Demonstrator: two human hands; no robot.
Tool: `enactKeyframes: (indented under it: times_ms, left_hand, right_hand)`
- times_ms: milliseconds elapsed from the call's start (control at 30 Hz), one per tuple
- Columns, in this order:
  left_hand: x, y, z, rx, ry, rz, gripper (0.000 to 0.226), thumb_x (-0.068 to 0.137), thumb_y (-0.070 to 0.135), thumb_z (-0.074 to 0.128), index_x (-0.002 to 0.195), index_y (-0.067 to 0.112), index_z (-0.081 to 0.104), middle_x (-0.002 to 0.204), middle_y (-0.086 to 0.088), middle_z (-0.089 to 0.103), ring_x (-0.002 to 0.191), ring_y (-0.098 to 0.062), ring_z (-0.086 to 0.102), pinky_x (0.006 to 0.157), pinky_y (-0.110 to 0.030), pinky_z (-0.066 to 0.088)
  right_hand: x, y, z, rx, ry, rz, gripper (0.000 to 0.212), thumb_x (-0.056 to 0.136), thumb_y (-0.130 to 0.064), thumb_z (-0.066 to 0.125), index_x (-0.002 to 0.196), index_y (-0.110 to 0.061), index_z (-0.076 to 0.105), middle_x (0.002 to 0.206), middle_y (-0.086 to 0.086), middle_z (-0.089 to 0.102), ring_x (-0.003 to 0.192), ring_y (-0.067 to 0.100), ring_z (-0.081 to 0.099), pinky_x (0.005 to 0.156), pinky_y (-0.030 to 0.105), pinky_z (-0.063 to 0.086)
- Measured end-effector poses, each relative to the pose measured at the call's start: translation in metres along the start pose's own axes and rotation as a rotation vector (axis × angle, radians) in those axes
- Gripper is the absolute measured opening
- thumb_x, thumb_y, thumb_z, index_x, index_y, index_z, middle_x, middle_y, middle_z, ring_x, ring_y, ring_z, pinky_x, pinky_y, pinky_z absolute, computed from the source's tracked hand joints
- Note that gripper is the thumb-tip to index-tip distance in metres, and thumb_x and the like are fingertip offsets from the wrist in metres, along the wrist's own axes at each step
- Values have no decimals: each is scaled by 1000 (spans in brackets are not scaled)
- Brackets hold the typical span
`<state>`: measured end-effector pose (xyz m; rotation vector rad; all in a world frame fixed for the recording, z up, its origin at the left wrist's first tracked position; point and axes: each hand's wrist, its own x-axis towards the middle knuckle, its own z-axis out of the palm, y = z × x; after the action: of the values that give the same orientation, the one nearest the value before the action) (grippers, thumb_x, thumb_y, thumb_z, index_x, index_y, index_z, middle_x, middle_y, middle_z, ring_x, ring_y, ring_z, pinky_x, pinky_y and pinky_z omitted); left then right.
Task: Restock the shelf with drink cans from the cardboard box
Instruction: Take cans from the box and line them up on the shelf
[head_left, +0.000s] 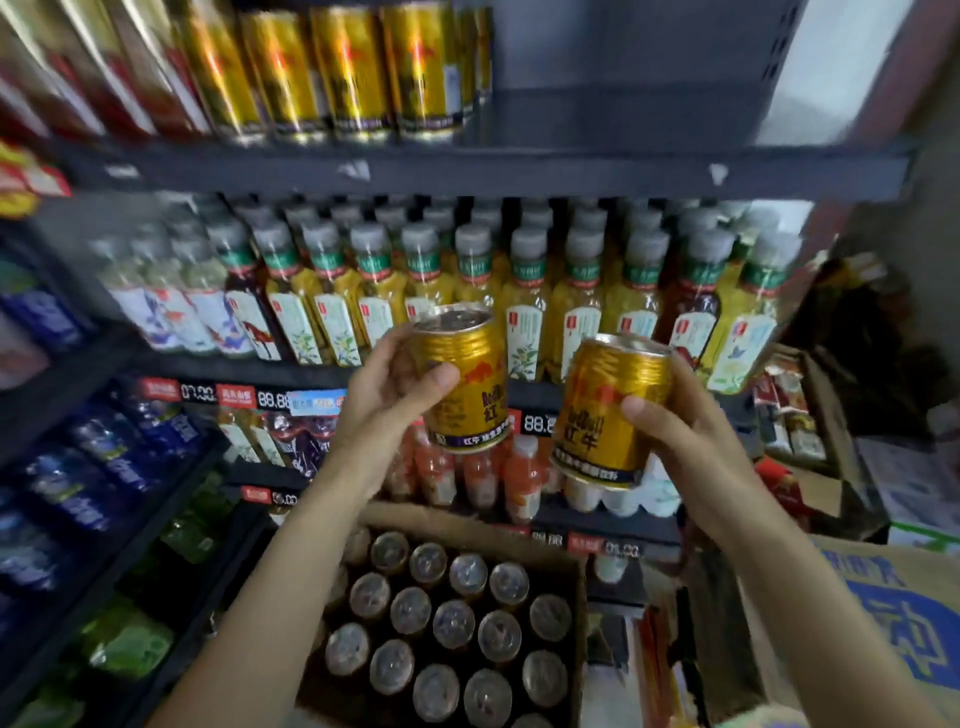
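Tea bottles (524, 306) w/ grey caps stood in rows, yellow liquid mostly, a few dark. Price tags (236, 396) ran along the rail below them. Under that, pink drink bottles (522, 475) beside white ones (618, 499). Blue bottles (104, 457) lay far left, green packs (130, 639) lower down. Printed carton (904, 613) sat at right, blue lettering. Snack boxes (789, 410) behind it, blurred.

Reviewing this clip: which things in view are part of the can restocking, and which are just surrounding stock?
Part of the job:
- gold can in the left hand
- gold can in the right hand
- cardboard box of cans
- top shelf with gold cans

Just surrounding stock:
- tea bottles
- blue packs
- printed carton
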<state>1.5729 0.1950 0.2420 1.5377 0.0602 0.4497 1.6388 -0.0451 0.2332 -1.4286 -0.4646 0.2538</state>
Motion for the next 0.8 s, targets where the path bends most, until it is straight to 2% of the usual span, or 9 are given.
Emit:
enactKeyframes:
  times_ms: [133,200,300,367,467,567,600,700,800]
  left_hand:
    - [36,62,8,100,106,223,57,50,52,72,102,36,55,101,17,63,87,9,62,69,-11,49]
    - [54,90,11,139,124,323,52,56,52,68,105,40,53,108,15,60,93,6,60,72,-13,49]
    - [81,124,19,188,140,449,50,66,47,77,109,42,52,118,9,58,105,-1,57,77,-14,49]
    - [99,138,25,265,157,503,53,69,46,71,117,37,50,123,7,55,112,-6,54,81,-14,49]
    - [126,143,29,377,185,536,60,73,41,71,127,31,46,125,12,52,114,-5,52,91,-22,49]
    - [148,136,31,474,209,554,61,73,45,73,126,36,45,127,16,51,119,-4,48,101,-33,43]
    - [153,135,32,479,209,556,62,70,50,72,125,38,45,126,17,52,118,-2,47,100,-32,43]
    - [162,131,36,467,214,552,59,64,58,65,118,47,44,116,30,50,108,13,46,90,-17,41]
    - [172,125,37,473,246,518,62,63,60,63,120,44,46,113,31,50,107,9,48,88,-19,42]
  right_hand:
    - [36,-74,-10,-86,-79,-232,64,49,-53,81,108,-50,56,104,-16,68,99,10,66,73,24,54]
    - [57,-108,-12,-155,-83,-314,61,49,-50,80,105,-49,55,99,-16,68,96,6,65,74,24,52]
    - [92,-150,-12,-202,-81,-426,58,51,-40,74,105,-37,51,96,-14,65,89,-3,63,74,17,51]
    - [116,-172,-10,-258,-81,-476,62,53,-30,82,105,-33,49,99,-14,62,88,-6,61,74,13,49]
    - [149,-196,-9,-412,-78,-502,65,60,-24,83,111,-23,42,104,-10,58,89,-2,59,73,14,49]
    - [183,-209,-13,-592,-57,-503,61,66,-22,81,113,-19,41,107,-8,58,94,5,58,75,17,49]
    - [195,-213,-15,-674,-60,-514,62,66,-24,82,114,-19,42,107,-6,58,96,8,58,75,16,48]
    - [232,-222,-17,-976,-58,-576,66,66,-27,83,120,-12,48,112,2,57,97,16,57,73,18,47]
    - [274,-222,-19,-1186,-61,-634,73,68,-24,82,128,-6,46,123,10,55,109,24,55,92,30,44]
